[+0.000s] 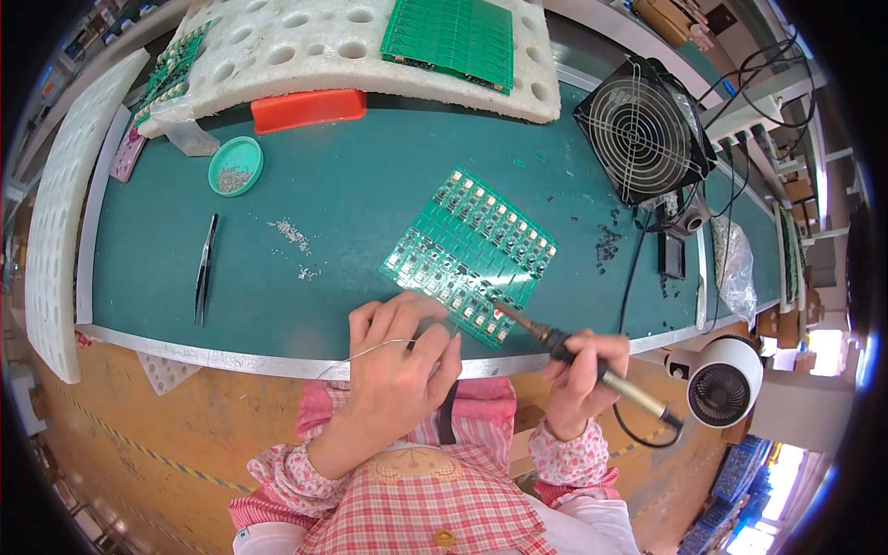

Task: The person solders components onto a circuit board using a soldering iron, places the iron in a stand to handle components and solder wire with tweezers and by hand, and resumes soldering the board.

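A green circuit board panel [416, 242] with rows of small white and dark parts lies slanted on the green mat near the front edge. My right hand [585, 375] is closed round the handle of a soldering iron [560, 344]. The iron's tip reaches over the panel's near right part; I cannot tell whether it touches. My left hand [398, 356] rests at the panel's near edge, fingers bent, with a thin solder wire [379, 347] running through it. The pinching fingertips are partly hidden.
Tweezers [205, 268], loose small parts [292, 235] and a green dish [237, 166] lie left. At the back are a red tray [308, 111] and a foam block [305, 42] bearing boards [450, 42]. A black fan [643, 129] stands right, near dark scraps [608, 245] and cables.
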Motion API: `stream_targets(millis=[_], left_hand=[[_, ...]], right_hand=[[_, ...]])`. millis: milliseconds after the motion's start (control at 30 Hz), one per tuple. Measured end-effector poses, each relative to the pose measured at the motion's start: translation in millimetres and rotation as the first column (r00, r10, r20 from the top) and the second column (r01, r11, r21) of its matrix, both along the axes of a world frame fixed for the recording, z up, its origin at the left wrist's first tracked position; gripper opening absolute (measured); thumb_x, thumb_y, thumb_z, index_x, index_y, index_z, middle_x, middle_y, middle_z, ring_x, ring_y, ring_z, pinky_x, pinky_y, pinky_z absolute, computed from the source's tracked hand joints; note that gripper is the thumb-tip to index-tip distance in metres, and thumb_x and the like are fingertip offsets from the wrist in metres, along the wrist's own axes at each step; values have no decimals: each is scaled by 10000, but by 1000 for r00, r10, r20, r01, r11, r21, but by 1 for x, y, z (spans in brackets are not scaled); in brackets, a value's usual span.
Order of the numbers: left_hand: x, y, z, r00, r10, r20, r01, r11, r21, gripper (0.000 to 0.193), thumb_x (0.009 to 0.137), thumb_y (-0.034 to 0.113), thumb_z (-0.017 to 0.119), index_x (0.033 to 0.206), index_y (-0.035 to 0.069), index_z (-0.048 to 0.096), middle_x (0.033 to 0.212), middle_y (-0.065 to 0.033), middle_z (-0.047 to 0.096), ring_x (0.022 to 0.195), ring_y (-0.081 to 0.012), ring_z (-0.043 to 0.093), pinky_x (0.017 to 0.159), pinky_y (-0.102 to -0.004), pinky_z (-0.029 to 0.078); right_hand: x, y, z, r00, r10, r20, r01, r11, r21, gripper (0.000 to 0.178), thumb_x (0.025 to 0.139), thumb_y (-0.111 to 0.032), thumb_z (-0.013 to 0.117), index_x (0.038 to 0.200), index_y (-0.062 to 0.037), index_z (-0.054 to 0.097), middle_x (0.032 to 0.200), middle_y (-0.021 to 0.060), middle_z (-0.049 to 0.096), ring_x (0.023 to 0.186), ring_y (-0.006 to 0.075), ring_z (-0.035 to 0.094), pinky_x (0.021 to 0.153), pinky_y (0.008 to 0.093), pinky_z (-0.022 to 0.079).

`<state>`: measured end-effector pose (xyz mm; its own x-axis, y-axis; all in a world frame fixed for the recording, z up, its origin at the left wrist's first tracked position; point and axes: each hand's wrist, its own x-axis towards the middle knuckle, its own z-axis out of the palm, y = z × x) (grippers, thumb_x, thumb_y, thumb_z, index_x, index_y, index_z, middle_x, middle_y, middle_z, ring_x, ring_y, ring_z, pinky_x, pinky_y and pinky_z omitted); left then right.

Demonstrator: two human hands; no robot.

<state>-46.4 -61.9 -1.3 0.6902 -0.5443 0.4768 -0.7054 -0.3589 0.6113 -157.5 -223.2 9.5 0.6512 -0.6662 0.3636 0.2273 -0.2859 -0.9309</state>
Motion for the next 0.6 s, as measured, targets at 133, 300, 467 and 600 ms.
stream_targets(millis=[133, 300, 467, 600], left_hand=[[-2, -1, -4, 1000, 18, 5, -18, 999, 35, 148, 744, 59, 709, 733, 57, 561, 1031, -64, 629, 966, -271, 610, 835, -424, 389], [-2, -2, -6, 1000, 22, 14, -23, 998, 57, 149, 746, 65, 712, 749, 60, 563, 1033, -57, 619, 980, -269, 605, 840, -428, 388], [-2, -3, -7, 1000, 25, 10, -25, 997, 79, 157, 745, 73, 719, 749, 62, 563, 1031, -50, 611, 992, -268, 599, 844, -430, 386], [-2, -3, -6, 999, 32, 18, -33, 996, 88, 161, 741, 75, 724, 749, 63, 563, 1031, -48, 607, 996, -269, 597, 845, -432, 385]], right_hand=[[-8, -4, -6, 985, 172, 14, -147, 877, -458, 166, 794, 14, 684, 948, -21, 633, 600, 54, 601, 468, 197, 565, 445, 291, 438], [0, 0, -1, 971, 232, -56, -217, 760, -613, 311, 678, 74, 718, 959, -35, 642, 602, 36, 596, 470, 186, 554, 449, 286, 440], [3, 2, 0, 965, 250, -81, -242, 729, -641, 280, 719, 34, 732, 973, -32, 637, 625, 33, 602, 490, 180, 556, 459, 286, 436], [6, 2, 1, 960, 268, -86, -257, 713, -652, 264, 737, 21, 733, 977, -28, 636, 615, 25, 586, 484, 177, 548, 456, 290, 430]])
